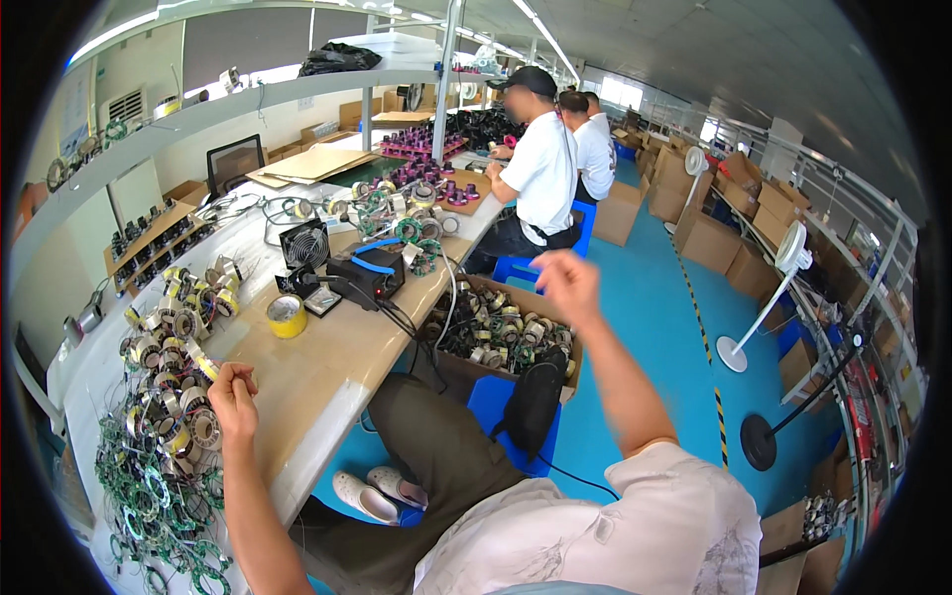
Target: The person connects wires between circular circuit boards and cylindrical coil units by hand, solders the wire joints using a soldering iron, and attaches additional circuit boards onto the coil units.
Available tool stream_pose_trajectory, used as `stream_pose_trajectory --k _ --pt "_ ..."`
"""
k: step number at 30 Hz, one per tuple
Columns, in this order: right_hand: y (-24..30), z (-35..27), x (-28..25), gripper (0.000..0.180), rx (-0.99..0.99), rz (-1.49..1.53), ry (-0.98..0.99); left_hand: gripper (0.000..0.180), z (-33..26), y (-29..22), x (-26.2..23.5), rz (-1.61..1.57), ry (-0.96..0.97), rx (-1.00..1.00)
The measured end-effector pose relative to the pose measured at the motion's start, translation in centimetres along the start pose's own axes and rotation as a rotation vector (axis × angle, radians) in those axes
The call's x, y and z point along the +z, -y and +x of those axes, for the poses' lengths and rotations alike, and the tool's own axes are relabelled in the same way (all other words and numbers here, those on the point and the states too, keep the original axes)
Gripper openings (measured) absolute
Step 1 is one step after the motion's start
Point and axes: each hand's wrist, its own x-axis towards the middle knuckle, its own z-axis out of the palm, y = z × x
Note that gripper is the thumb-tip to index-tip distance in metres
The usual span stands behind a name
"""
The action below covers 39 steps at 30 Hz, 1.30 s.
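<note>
At the table's near left, the fingers of my left hand (234, 399) are closed on a wire-wound coil ring (204, 362) with a yellow band, seen edge-on. It sits close against a heap of similar coil rings (164, 382), some attached to green circuit rings and thin wires (159, 491). Raised off to the right, over the side of a carton of coils, is my right hand (571, 286). Its fingers look bent but are smeared by motion, and whether they hold anything is unclear.
On the table (327, 362) are a yellow tape roll (287, 316), a small fan (304, 245) and a black box with blue-handled pliers (369, 270). A carton of coils (506, 327) stands beside the blue stool (486, 407). Co-workers (543, 169) sit farther along; standing fans (790, 248) are at right.
</note>
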Motion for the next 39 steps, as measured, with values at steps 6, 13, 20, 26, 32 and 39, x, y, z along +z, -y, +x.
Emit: stream_pose_trajectory --k 6,13,20,26,32,39 --pt "-3.2 -13.8 13.5 0.025 -0.025 -0.046 0.329 0.029 -0.2 -0.5 0.4 0.096 0.027 -0.001" --pt "-3.5 -18.2 18.2 0.021 -0.323 -0.195 0.509 0.048 -0.4 -1.6 0.5 0.145 0.016 -0.019" --pt "-5.3 -18.7 18.9 0.023 -0.216 -0.243 0.501 0.039 -0.5 -1.6 0.7 0.250 0.060 0.037" --pt "-6.2 -19.0 18.4 0.023 -0.120 -0.275 0.533 0.019 -0.7 -2.0 2.1 0.304 0.041 -0.046" --pt "-6.6 -19.2 17.9 0.024 -0.129 -0.259 0.487 0.023 -0.9 -0.8 1.8 0.314 -0.005 -0.063" --pt "-7.3 -19.0 18.2 0.026 -0.033 -0.286 0.630 0.026 -1.1 0.4 1.1 0.236 -0.077 -0.097"
